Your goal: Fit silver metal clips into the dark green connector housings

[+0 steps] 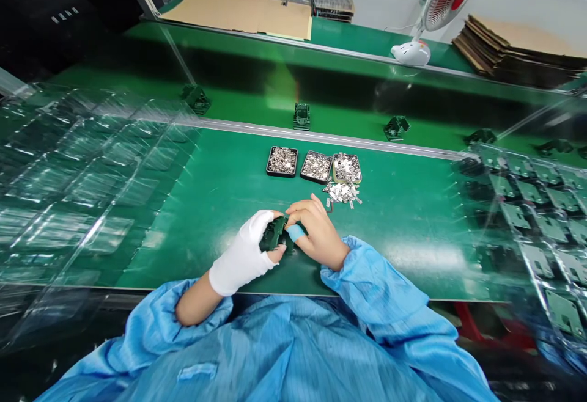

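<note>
Left hand (245, 252): dark green part (274, 231) is gripped between thumb and fingers, near worktop's (220, 176) near edge.
Right hand (316, 231): fingertips are brought to the part; anything pinched cannot be made out.
Small trays (281, 175): three, filled with silvery pieces (282, 160) toward far edge; loose heap (343, 192) alongside.
Blister trays (92, 164): left and right edges are overlapped; green pieces (564, 313) are held at right.
</note>
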Available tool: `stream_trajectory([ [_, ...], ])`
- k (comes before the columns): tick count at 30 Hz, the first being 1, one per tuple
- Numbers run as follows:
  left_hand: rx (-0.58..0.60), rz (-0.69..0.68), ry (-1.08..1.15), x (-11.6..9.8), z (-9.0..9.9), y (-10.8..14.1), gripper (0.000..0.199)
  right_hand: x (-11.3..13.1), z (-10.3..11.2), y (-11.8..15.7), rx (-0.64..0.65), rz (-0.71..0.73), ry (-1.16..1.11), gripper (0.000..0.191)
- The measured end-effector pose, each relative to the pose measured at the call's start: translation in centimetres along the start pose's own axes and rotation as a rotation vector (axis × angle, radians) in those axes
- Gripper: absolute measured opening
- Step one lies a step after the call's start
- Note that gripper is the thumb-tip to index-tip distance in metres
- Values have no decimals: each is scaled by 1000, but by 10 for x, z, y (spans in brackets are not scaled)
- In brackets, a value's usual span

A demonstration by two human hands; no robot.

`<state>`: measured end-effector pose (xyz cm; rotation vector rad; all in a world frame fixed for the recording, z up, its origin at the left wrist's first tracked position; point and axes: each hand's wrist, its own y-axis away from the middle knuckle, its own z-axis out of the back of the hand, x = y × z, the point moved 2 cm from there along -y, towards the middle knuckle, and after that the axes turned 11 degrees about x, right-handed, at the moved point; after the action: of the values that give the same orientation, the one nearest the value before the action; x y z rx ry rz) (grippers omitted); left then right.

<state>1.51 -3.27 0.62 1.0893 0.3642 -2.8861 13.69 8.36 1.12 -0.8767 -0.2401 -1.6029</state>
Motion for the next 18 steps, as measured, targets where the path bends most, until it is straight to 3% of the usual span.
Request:
stream_trajectory([
  [10,-113,-18,-134,-3,-7,-7,30,-1,-5,1,-18,-49,-68,7],
  [18,-135,-81,-271,-3,2,-16,19,0,-5,1,-20,-50,-89,5],
])
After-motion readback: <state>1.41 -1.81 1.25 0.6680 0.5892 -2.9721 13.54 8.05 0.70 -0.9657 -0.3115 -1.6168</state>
